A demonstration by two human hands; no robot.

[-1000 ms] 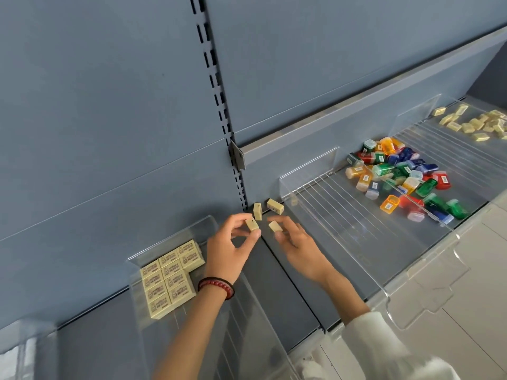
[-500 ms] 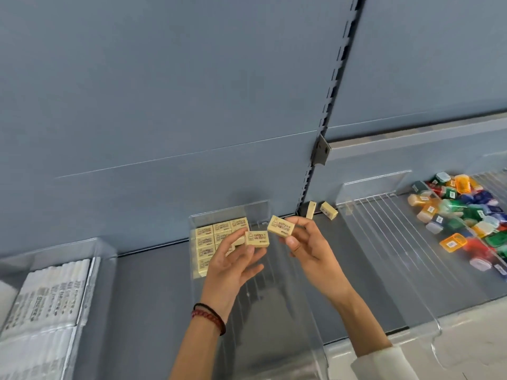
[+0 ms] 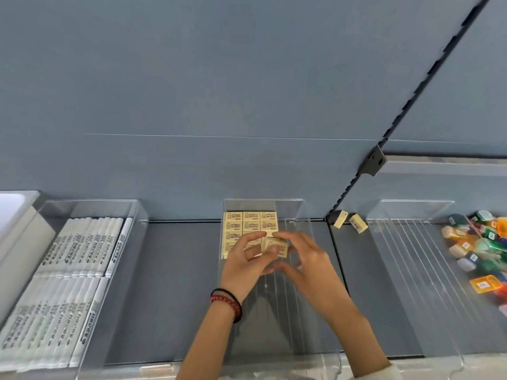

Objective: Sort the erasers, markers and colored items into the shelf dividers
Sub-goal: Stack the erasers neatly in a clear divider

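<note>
My left hand [image 3: 247, 266] and my right hand [image 3: 307, 259] meet over the middle clear divider [image 3: 304, 212], and between their fingertips they hold small cream erasers [image 3: 275, 246]. How many they hold is hard to tell. Behind my fingers a neat block of cream erasers [image 3: 251, 223] lies at the back of this divider. Two loose erasers [image 3: 351, 221] lie on the shelf floor to the right, near the upright rail. White markers [image 3: 68, 275] fill the left divider. Colored items [image 3: 477, 248] are heaped in the right divider.
The grey shelf floor [image 3: 178, 283] runs between the dividers. A black bracket [image 3: 374, 161] and a slotted upright rail rise at the right. The blue back panel stands behind everything. A white box edge [image 3: 16, 234] shows at the far left.
The view has swung left, bringing the marker divider fully into sight. Both hands carried their erasers from the shelf gap to above the eraser divider and brought them together.
</note>
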